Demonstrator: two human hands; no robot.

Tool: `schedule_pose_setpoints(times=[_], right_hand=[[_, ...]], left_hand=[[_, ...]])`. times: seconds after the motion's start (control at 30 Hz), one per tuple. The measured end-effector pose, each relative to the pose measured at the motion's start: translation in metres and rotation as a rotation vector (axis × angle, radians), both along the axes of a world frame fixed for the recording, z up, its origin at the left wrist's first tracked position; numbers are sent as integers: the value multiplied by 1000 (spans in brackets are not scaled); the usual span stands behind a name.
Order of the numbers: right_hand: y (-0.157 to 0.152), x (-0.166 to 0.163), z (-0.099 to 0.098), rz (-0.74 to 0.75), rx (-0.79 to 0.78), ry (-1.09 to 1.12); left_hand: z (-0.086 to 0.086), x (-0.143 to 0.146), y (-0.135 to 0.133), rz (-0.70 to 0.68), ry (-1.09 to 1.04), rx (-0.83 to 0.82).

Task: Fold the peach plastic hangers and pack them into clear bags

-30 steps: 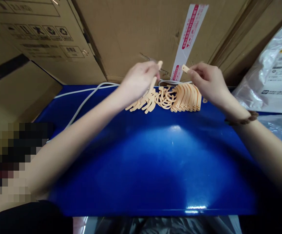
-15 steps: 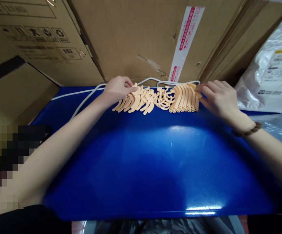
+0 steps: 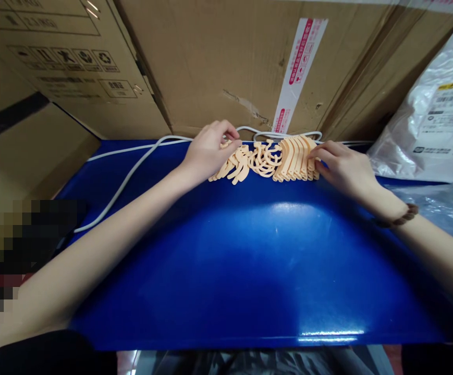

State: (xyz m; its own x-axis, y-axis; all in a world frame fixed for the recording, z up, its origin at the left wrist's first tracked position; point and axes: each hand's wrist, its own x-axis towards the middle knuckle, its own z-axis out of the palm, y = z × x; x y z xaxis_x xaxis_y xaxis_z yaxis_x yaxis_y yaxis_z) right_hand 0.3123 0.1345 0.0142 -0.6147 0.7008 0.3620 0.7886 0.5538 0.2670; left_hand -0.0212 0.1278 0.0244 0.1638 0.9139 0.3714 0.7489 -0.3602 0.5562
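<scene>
A row of thin beige pieces lies along the back of the blue table [image 3: 249, 250]. Curved, banana-like pieces [image 3: 242, 169] form its left part, ring-shaped pieces [image 3: 264, 160] the middle, and long, slightly bent strips [image 3: 294, 156] overlap neatly at the right. My left hand [image 3: 212, 148] rests over the curved pieces, thumb and fingers pinched near their top; what lies between the fingertips is hidden. At the row's right end, my right hand [image 3: 343, 164] has its thumb and fingers closed at the edge of the last strips.
Large cardboard boxes [image 3: 210, 57] stand right behind the row. A white cable [image 3: 132, 169] runs along the back and curls forward at the left. White plastic-wrapped packaging [image 3: 433, 120] stands at the back right, with clear plastic film [image 3: 445, 205] below it.
My left hand has moved right along the curved pieces, whose left end is now closer to the rings. My right hand has shifted slightly down and left against the strips.
</scene>
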Motion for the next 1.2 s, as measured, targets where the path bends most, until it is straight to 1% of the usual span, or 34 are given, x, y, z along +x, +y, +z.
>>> schedule_pose_setpoints(times=[0.1,0.23,0.33,0.43,0.5,0.6,0.67,0.77,0.83,0.93,1.03,1.2], right_hand=[[-2,0,0,-6,-4,-17],[-5,-1,1,-16,4,-25],[-10,-7,5,-22,0,16],[-22,-21,11,-15,-15,67],[-33,-33,15,22,-43,96],[-50,-53,15,129,-126,128],[-59,-63,11,203,-169,125],[-65,-74,-2,292,-203,139],[-67,-78,-13,334,-218,161],[-67,-79,-26,362,-230,177],[-67,-77,-32,349,-236,177],[-69,-74,-33,349,-233,128]], left_hand=[[4,13,-17,-64,94,58],[8,24,-39,-196,247,143],[7,29,-51,-275,293,189],[3,33,-62,-317,306,179],[0,34,-69,-343,321,153],[-6,34,-77,-374,352,127],[-12,33,-81,-387,359,125],[-25,31,-85,-401,371,116],[-34,29,-86,-407,401,99],[-46,25,-89,-399,435,27],[-50,23,-91,-382,436,-16],[-48,22,-93,-366,449,-21]])
